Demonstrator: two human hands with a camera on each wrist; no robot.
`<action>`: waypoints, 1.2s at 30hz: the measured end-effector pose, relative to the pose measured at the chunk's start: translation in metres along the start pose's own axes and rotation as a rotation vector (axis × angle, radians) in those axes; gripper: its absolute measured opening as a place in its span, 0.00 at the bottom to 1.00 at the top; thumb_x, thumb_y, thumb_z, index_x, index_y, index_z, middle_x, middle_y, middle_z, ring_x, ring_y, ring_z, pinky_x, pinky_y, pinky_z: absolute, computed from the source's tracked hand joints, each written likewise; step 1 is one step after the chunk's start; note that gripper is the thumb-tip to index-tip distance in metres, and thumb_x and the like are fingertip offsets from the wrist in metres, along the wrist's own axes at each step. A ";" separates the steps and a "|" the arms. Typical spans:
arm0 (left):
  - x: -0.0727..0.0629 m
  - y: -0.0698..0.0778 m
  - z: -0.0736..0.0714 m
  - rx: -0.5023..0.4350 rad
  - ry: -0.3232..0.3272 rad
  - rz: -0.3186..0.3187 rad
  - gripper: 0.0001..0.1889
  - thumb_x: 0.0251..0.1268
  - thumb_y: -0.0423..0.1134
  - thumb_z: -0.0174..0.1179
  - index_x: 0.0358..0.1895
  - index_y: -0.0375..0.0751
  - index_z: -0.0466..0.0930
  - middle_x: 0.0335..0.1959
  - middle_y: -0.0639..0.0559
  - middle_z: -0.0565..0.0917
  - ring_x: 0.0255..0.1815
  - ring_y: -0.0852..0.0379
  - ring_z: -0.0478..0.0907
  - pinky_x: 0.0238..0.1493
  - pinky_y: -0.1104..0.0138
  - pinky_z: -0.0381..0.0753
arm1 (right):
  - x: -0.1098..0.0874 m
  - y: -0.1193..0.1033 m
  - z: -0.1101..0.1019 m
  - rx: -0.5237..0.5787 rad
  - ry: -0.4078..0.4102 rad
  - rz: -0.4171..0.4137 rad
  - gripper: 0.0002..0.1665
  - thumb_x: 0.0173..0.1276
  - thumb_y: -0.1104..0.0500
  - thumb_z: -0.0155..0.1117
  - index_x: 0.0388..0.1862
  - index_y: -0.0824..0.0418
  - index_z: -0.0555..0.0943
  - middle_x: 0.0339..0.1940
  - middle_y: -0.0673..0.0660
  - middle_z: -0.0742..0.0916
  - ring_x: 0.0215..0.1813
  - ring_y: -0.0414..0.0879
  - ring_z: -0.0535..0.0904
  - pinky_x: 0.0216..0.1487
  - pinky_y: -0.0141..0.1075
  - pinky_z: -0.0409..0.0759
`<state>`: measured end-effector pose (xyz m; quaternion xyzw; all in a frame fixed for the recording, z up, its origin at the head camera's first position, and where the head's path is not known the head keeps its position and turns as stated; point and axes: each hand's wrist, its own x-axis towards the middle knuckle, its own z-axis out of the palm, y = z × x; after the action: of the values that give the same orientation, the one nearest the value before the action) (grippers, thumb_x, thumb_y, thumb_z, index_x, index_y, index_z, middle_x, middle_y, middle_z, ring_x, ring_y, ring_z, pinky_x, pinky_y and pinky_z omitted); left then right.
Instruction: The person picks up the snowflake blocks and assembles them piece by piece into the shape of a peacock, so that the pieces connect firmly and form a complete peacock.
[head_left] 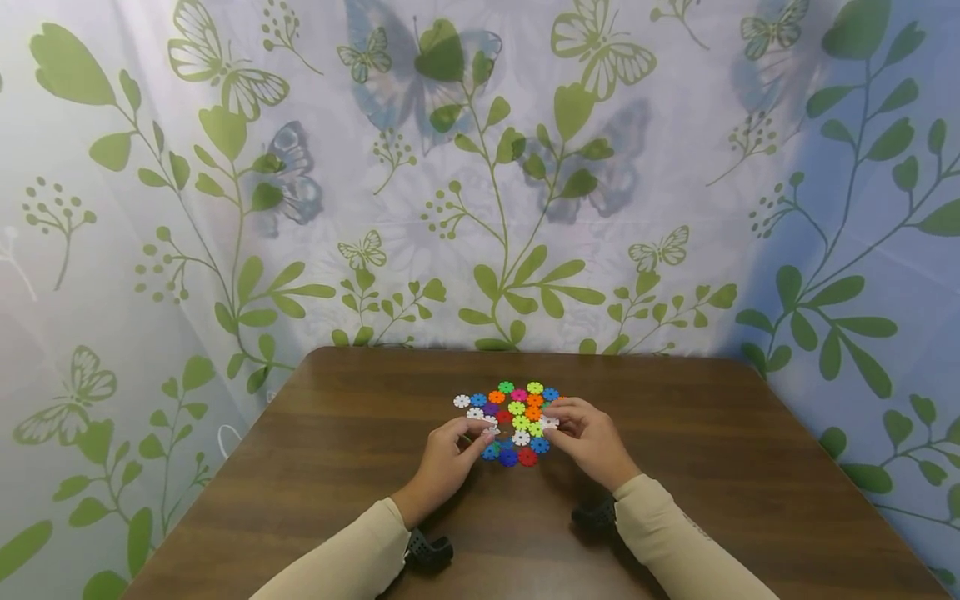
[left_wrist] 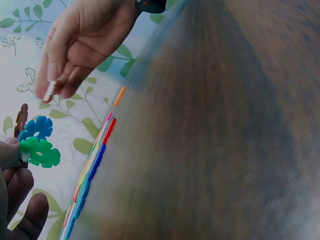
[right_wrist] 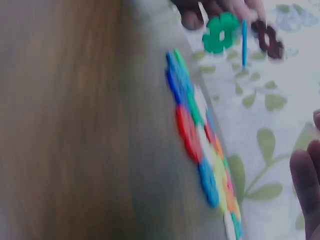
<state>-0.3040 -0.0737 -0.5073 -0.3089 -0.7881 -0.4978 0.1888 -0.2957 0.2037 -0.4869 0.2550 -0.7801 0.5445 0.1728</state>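
My left hand (head_left: 448,454) pinches a small cluster of joined flower-shaped plastic discs above the table. In the left wrist view the cluster shows a green disc (left_wrist: 51,156), a blue disc (left_wrist: 46,124) and a brown disc (left_wrist: 21,122), with something white by the thumb. Between thumb and fingers, my right hand (head_left: 592,440) holds a white disc (left_wrist: 49,91), seen edge-on in the left wrist view. The two hands face each other, apart. Under and beyond them lie loose discs, among them a red disc (head_left: 528,457) and a dark blue disc (head_left: 508,458).
The brown wooden table (head_left: 337,433) carries several more discs in many colours, such as a white one (head_left: 461,401) at the left of the spread and a pink one (head_left: 519,395). Behind the table hangs a leaf-and-butterfly patterned curtain (head_left: 420,225).
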 end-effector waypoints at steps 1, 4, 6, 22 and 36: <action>0.000 0.000 0.000 -0.004 -0.008 0.009 0.07 0.73 0.37 0.70 0.50 0.42 0.89 0.41 0.53 0.87 0.38 0.60 0.83 0.40 0.63 0.87 | 0.000 -0.003 0.003 0.034 -0.018 -0.010 0.15 0.68 0.69 0.75 0.53 0.67 0.88 0.56 0.62 0.85 0.49 0.55 0.85 0.52 0.37 0.85; 0.001 0.000 -0.001 -0.014 -0.041 0.022 0.09 0.74 0.36 0.69 0.53 0.42 0.89 0.43 0.54 0.87 0.39 0.60 0.82 0.41 0.64 0.86 | 0.000 -0.011 0.012 0.093 -0.051 -0.031 0.16 0.68 0.70 0.75 0.55 0.69 0.87 0.57 0.64 0.85 0.51 0.57 0.86 0.54 0.41 0.85; 0.001 0.002 -0.001 -0.014 -0.064 0.007 0.11 0.74 0.36 0.69 0.55 0.40 0.89 0.43 0.56 0.87 0.41 0.60 0.83 0.43 0.64 0.86 | -0.001 -0.016 0.018 0.106 -0.057 -0.019 0.17 0.67 0.71 0.75 0.54 0.70 0.87 0.58 0.65 0.85 0.53 0.58 0.86 0.53 0.45 0.85; 0.000 0.005 0.001 0.014 -0.034 0.237 0.07 0.67 0.33 0.74 0.46 0.41 0.91 0.40 0.58 0.88 0.35 0.65 0.82 0.38 0.70 0.86 | -0.005 -0.021 0.030 -0.008 -0.068 -0.043 0.12 0.64 0.60 0.82 0.46 0.57 0.92 0.47 0.49 0.91 0.49 0.47 0.87 0.45 0.54 0.87; 0.000 0.006 0.000 0.129 -0.052 0.356 0.08 0.64 0.30 0.75 0.45 0.41 0.91 0.40 0.55 0.85 0.38 0.63 0.79 0.38 0.72 0.84 | -0.006 -0.025 0.036 -0.124 -0.075 -0.046 0.13 0.61 0.61 0.84 0.45 0.57 0.93 0.44 0.47 0.92 0.38 0.41 0.86 0.39 0.41 0.88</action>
<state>-0.3002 -0.0717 -0.5035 -0.4433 -0.7559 -0.3968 0.2731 -0.2763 0.1640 -0.4837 0.2817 -0.8123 0.4811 0.1713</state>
